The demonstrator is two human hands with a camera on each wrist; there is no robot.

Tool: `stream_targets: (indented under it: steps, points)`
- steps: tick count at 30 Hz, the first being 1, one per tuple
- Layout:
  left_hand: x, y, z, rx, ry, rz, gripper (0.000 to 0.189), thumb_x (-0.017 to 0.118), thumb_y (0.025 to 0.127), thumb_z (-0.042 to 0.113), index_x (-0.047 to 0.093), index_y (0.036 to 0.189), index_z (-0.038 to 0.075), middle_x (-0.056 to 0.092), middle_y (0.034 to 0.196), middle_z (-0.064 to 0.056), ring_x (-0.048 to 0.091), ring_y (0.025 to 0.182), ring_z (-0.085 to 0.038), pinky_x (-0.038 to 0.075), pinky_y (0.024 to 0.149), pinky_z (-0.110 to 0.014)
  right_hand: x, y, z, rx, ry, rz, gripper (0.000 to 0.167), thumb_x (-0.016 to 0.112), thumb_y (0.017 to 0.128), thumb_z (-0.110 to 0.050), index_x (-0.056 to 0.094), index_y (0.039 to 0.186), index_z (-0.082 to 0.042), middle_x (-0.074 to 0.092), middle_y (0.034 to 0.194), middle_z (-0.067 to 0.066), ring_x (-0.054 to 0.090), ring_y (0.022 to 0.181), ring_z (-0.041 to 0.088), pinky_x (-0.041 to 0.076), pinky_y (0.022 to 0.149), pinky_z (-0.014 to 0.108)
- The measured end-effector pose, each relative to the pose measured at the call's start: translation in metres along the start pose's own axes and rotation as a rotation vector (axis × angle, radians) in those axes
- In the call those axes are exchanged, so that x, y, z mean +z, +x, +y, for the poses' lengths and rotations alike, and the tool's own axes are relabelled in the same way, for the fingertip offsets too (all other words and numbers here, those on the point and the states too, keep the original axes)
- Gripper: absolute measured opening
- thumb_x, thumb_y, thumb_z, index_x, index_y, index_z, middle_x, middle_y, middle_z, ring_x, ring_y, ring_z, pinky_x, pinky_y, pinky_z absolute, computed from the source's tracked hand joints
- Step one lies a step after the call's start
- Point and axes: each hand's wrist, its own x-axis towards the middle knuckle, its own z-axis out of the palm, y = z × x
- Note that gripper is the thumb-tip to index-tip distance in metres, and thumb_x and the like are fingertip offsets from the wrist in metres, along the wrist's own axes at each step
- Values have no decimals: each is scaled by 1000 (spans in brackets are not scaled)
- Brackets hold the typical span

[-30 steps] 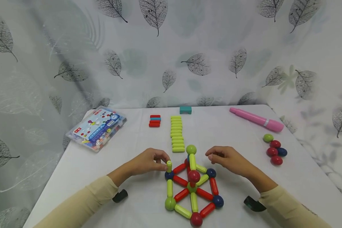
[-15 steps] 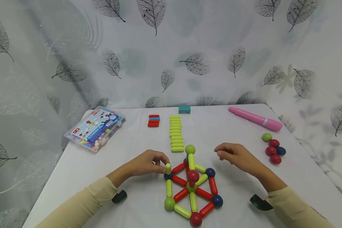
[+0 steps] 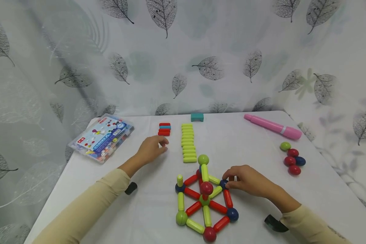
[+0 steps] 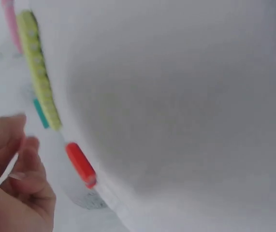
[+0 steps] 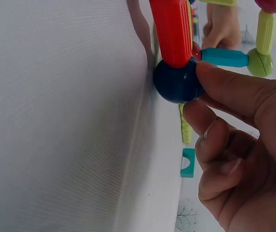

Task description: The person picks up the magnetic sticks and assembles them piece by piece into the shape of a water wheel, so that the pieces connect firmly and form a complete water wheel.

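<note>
A hexagonal frame of magnetic rods and balls lies on the white table, joined at a lime centre ball (image 3: pixel 204 201). My right hand (image 3: pixel 248 181) pinches the dark blue ball (image 5: pixel 174 84) at the frame's back right corner between thumb and fingertip; a red rod (image 5: pixel 171 34) is attached to that ball. On the back left blue ball (image 3: pixel 180 188) a lime rod (image 3: pixel 180 180) stands upright. A raised part with a red ball (image 3: pixel 206 188) rises over the centre. My left hand (image 3: pixel 150 149), holding nothing with fingers loosely bent, hovers just in front of the short red rods (image 3: pixel 164 133).
A row of lime rods (image 3: pixel 188 144) lies behind the frame, with a teal block (image 3: pixel 197 117) beyond. The clear plastic box (image 3: pixel 102 137) sits back left. At right are a pink pen-shaped object (image 3: pixel 272 126) and several loose balls (image 3: pixel 290 161).
My left hand has left the upright lime rod, which stays standing, and moved back toward the red rods. My right hand has come in from the right and taken hold of the blue ball.
</note>
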Motion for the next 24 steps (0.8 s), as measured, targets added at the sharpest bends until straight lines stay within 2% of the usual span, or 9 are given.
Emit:
stream_targets:
  steps: [2, 4, 6, 9, 13, 18, 24]
  points:
    - [-1, 15, -4, -59, 78, 35, 31, 71, 95, 16, 70, 126, 8, 69, 118, -11, 65, 105, -27, 56, 91, -43, 1, 0, -1, 1, -22, 3, 22, 77, 92, -30, 74, 112, -21, 64, 90, -15, 55, 79, 7, 51, 69, 22]
    - [-2, 28, -7, -114, 156, 36, 35, 69, 97, 16, 68, 131, 8, 67, 126, -14, 64, 112, -31, 55, 94, -48, 2, 0, 0, 0, -34, 3, 22, 77, 92, -30, 74, 112, -21, 64, 90, -15, 55, 79, 7, 52, 70, 22]
    - [-4, 38, -7, -143, 217, 13, 37, 67, 98, 16, 66, 133, 7, 67, 127, -16, 64, 114, -33, 56, 93, -50, 2, 0, 0, -3, -38, -2, 22, 77, 92, -30, 74, 112, -22, 64, 89, -16, 55, 80, 6, 52, 70, 22]
    - [-2, 49, -6, -155, 319, -22, 28, 62, 100, 14, 68, 126, 7, 69, 119, -16, 66, 108, -34, 58, 84, -51, 1, -1, 1, -9, -36, -4, 22, 76, 92, -30, 74, 113, -22, 63, 88, -15, 55, 79, 7, 52, 69, 23]
    - [0, 55, -4, -163, 404, -44, 22, 61, 100, 15, 68, 118, 5, 67, 111, -15, 64, 102, -34, 59, 78, -52, 0, 0, 1, -12, -38, -8, 22, 76, 92, -30, 73, 112, -22, 63, 88, -16, 55, 78, 6, 52, 68, 23]
    - [-2, 57, -7, -174, 462, -39, 28, 67, 98, 19, 69, 121, 3, 65, 110, -16, 61, 100, -33, 59, 79, -52, -1, 0, -1, -16, -45, -9, 21, 77, 92, -30, 73, 112, -22, 65, 90, -16, 55, 78, 6, 51, 68, 23]
    - [4, 61, -15, -119, 536, -18, 23, 64, 99, 14, 69, 120, 5, 68, 109, -15, 62, 97, -31, 60, 78, -49, -1, 0, 0, -20, -46, -12, 22, 76, 92, -31, 73, 112, -22, 68, 96, -15, 56, 79, 5, 52, 70, 23]
